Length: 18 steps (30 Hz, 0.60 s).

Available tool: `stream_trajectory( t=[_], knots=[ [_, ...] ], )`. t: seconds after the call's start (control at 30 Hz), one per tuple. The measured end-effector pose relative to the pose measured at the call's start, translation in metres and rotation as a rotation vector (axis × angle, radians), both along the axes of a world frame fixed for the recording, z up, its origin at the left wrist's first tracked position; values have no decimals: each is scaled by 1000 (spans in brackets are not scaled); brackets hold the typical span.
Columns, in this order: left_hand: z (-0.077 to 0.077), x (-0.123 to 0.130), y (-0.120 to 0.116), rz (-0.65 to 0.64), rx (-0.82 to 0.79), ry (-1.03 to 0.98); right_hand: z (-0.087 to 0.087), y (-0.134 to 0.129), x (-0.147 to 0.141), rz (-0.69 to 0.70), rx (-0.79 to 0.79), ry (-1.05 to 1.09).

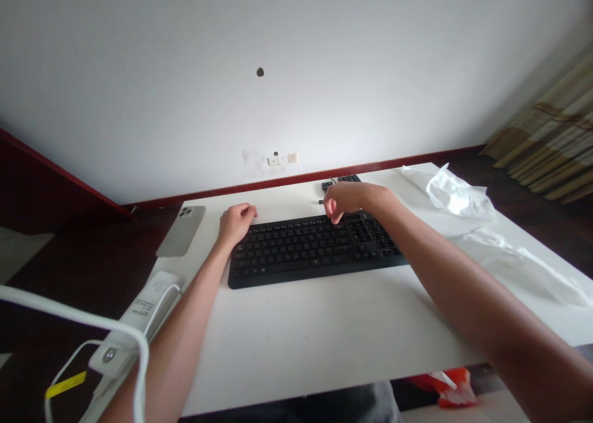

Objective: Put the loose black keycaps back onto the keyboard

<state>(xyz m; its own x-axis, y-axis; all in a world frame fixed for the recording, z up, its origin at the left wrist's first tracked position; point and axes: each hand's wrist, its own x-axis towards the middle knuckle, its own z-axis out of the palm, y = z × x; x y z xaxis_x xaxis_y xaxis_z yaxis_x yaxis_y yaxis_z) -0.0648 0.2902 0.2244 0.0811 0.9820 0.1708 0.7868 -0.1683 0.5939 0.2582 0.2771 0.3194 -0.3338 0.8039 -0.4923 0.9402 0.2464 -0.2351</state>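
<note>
A black keyboard (296,250) lies on the white table (287,330). At its upper left corner rests my left hand (237,222), its fingers curled together; whether anything is between them is too small to tell. My right hand (343,199) hovers over the upper right part of the keyboard with bent fingers, thumb and index close together. What it may pinch cannot be made out. Just behind my right hand are a small black object (327,186) and another dark keyed item (349,178), partly hidden. A tiny black piece (321,202) lies left of that hand.
A phone (181,231) lies face down at the table's left edge. Nearer stands a white power strip (139,312) with a thick white cable (83,315) across the lower left. Crumpled clear plastic (458,194) and another plastic bag (519,265) cover the right side.
</note>
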Motion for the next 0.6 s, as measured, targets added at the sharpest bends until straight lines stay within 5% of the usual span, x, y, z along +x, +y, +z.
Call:
stream_trajectory(
  t=[0.6],
  knots=[
    [1,1,-1,18,-2,-1,-9,16,10,-22,-78,7]
  ],
)
